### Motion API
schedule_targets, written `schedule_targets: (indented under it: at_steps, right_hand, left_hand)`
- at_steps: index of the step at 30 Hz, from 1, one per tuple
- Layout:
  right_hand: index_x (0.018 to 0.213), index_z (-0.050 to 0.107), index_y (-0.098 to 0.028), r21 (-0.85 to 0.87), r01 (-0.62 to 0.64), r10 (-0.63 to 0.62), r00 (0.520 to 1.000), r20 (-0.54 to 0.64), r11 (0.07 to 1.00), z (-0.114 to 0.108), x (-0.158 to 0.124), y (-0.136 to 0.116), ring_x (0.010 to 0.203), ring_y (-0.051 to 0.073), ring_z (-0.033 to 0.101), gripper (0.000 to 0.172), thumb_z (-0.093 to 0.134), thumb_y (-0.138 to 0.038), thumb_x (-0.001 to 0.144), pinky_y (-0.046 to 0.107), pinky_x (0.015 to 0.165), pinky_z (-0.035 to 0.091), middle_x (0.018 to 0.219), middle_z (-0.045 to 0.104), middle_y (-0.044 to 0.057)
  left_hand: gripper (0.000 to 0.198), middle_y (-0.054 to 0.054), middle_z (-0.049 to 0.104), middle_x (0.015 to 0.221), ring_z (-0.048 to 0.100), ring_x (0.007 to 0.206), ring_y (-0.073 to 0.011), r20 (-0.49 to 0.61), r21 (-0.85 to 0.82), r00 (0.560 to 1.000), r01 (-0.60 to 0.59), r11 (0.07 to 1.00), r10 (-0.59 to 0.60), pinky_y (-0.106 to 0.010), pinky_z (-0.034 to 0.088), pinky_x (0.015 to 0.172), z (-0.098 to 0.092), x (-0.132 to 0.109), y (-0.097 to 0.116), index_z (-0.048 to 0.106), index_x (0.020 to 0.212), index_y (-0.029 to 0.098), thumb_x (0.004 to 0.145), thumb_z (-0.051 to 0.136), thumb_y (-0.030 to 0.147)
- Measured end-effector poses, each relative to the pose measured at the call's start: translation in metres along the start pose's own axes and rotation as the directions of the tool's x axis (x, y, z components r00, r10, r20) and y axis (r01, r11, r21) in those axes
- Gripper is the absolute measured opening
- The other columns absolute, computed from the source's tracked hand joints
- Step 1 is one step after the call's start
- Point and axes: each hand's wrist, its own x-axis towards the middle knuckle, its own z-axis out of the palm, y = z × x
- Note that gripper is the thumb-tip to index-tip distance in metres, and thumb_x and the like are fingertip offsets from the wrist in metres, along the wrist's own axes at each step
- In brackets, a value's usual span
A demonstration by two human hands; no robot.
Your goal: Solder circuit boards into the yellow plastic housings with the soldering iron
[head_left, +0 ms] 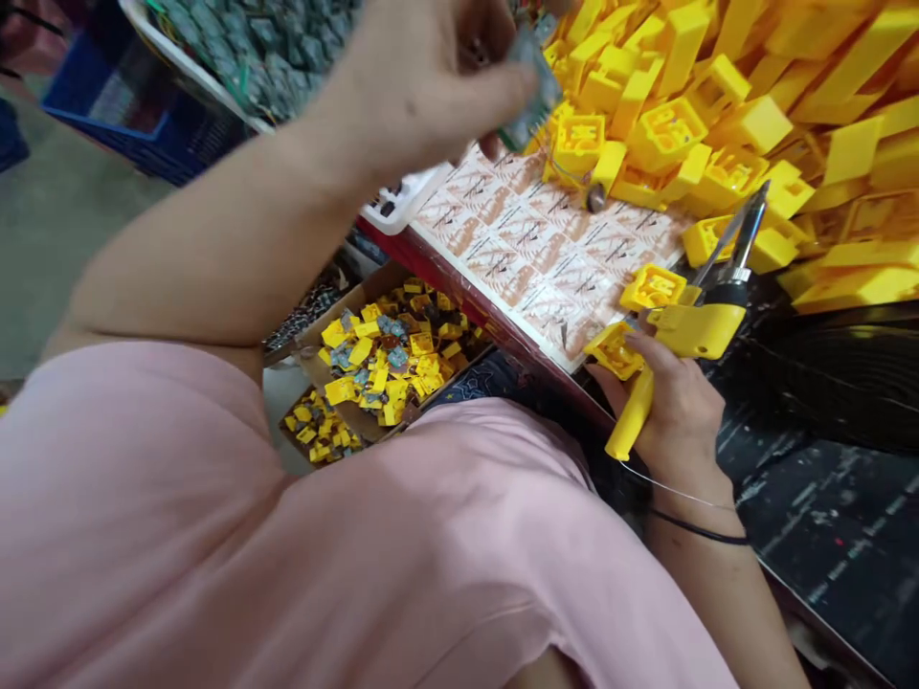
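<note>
My left hand (445, 86) is closed at the top, fingertips pinching a small grey-green part (529, 86) with thin wires; motion blur and the fingers hide some of it. Below it a small round dark piece (595, 197) hangs by a wire in front of the yellow housings. My right hand (679, 402) is wrapped round a yellow soldering gun (700, 328), whose metal tip points up and away. A thin wire trails from its handle end over my wrist. Against the fingers of that hand sits an open yellow plastic housing (616, 350), with another yellow housing (653, 287) just beyond.
Many yellow housings (675, 134) are heaped at the back right. A printed sheet (531, 239) covers the board before me. A white-rimmed tray of grey parts (251, 48) stands upper left, near a blue crate (115, 105). Below, a cardboard box (308, 359) holds yellow and grey pieces.
</note>
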Motion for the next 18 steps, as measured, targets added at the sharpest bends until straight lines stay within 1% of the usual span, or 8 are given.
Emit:
schedule_targets:
  at_steps: [2,3,5,7,10,13,15,18]
  right_hand:
    - [0.145,0.056,-0.024,0.015,-0.005,0.005,1.000,0.018,1.000,-0.003,0.001,-0.002,0.081,0.025,0.074,0.055,0.078,-0.027,0.095,0.032,0.072,0.056,0.098,0.079,0.009]
    - [0.144,0.057,-0.025,0.018,-0.009,0.008,0.999,0.035,1.000,-0.004,0.001,-0.003,0.082,0.024,0.075,0.052,0.077,-0.029,0.096,0.032,0.073,0.056,0.101,0.079,0.008]
    - [0.137,0.062,-0.027,0.016,-0.009,0.007,0.997,0.076,1.000,-0.006,0.000,-0.003,0.078,0.022,0.074,0.043,0.076,-0.035,0.098,0.032,0.074,0.057,0.098,0.078,0.005]
    - [0.134,0.063,-0.027,0.030,-0.003,-0.001,0.995,0.103,1.000,-0.007,0.000,-0.003,0.076,0.020,0.073,0.040,0.075,-0.039,0.099,0.034,0.081,0.059,0.095,0.078,0.002]
    - [0.135,0.062,-0.025,0.066,-0.006,0.002,0.998,0.058,0.998,-0.012,0.000,-0.001,0.077,0.020,0.075,0.042,0.077,-0.036,0.097,0.036,0.089,0.061,0.094,0.078,0.001]
    - [0.126,0.066,-0.025,0.079,-0.033,0.037,0.998,-0.041,0.996,-0.020,0.001,-0.001,0.070,0.016,0.074,0.035,0.081,-0.030,0.095,0.030,0.079,0.061,0.091,0.079,0.000]
    - [0.119,0.069,-0.026,0.105,-0.055,0.067,0.992,-0.109,0.993,-0.026,0.001,-0.001,0.065,0.014,0.072,0.029,0.083,-0.028,0.093,0.026,0.071,0.060,0.086,0.079,-0.001]
    - [0.109,0.072,-0.025,0.112,-0.070,0.084,0.988,-0.132,0.991,-0.036,0.000,-0.002,0.053,0.011,0.066,0.024,0.087,-0.024,0.090,0.023,0.060,0.054,0.067,0.072,-0.006]
  left_hand:
    - [0.065,-0.007,0.072,0.110,0.075,0.080,-0.0190,0.036,-0.335,0.999,0.036,0.942,-0.025,-0.036,0.059,0.068,0.034,0.005,0.005,0.066,0.135,0.010,0.088,0.046,0.050]
    - [0.058,-0.008,0.074,0.104,0.073,0.075,-0.0193,0.065,-0.413,0.998,0.051,0.909,-0.026,-0.039,0.061,0.068,0.053,0.004,0.005,0.070,0.128,0.012,0.087,0.052,0.049]
    - [0.040,-0.006,0.076,0.093,0.073,0.084,-0.0233,0.093,-0.247,0.995,0.003,0.969,0.020,-0.047,0.062,0.081,0.086,-0.005,0.002,0.075,0.109,0.019,0.093,0.051,0.047]
    - [0.038,-0.006,0.074,0.082,0.070,0.097,-0.0298,0.116,0.044,0.991,-0.079,0.996,0.074,-0.058,0.057,0.095,0.107,-0.018,-0.002,0.074,0.093,0.021,0.096,0.052,0.051]
    - [0.052,-0.012,0.078,0.105,0.064,0.118,-0.0373,0.176,0.265,0.975,-0.178,0.948,0.134,-0.068,0.047,0.105,0.109,-0.031,-0.008,0.076,0.089,0.020,0.101,0.047,0.061]
    - [0.046,-0.008,0.074,0.132,0.061,0.126,-0.0344,0.216,0.116,0.953,-0.240,0.964,0.212,-0.061,0.043,0.111,0.094,-0.033,-0.007,0.077,0.108,0.024,0.103,0.045,0.057]
    - [0.042,-0.006,0.074,0.129,0.063,0.123,-0.0325,0.228,0.015,0.947,-0.237,0.972,0.227,-0.056,0.043,0.111,0.090,-0.032,-0.003,0.074,0.116,0.026,0.100,0.051,0.057]
    - [0.043,-0.009,0.074,0.118,0.063,0.119,-0.0351,0.191,0.029,0.962,-0.207,0.978,0.197,-0.057,0.043,0.109,0.102,-0.035,0.009,0.073,0.112,0.025,0.093,0.058,0.061]
